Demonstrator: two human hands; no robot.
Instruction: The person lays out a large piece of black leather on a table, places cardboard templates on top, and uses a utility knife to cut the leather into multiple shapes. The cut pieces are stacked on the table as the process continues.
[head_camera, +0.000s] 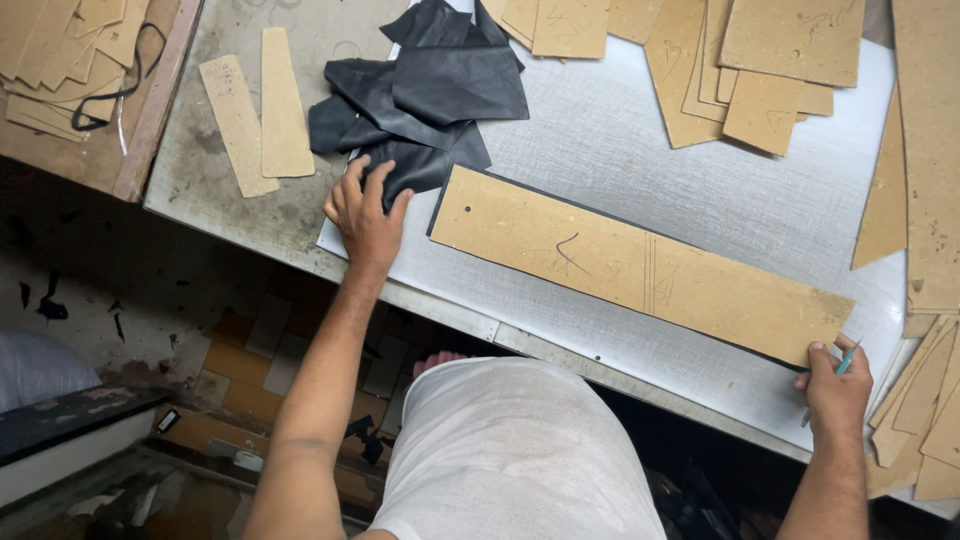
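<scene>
**Hands at both ends of a long board template**

The left hand is lying palm down on the near edge of a pile of black scraps, fingers spread and slightly curled over the dark material; whether it is gripping a piece or only pressing on it, I cannot tell. The scraps are sitting at the far left of the white cutting mat, just beside the left end of the template.

The template, a long tan board strip, is lying flat and slanting across the mat from upper left to lower right, with a thin dark edge showing beneath it. The right hand is resting at its lower right corner, fingers closed around a slim teal-handled tool, the fingertips touching the board's end.

More tan board pieces are lying stacked along the far and right sides of the mat. Two narrow strips are sitting on the grey bench to the left, well apart from the hands.
</scene>
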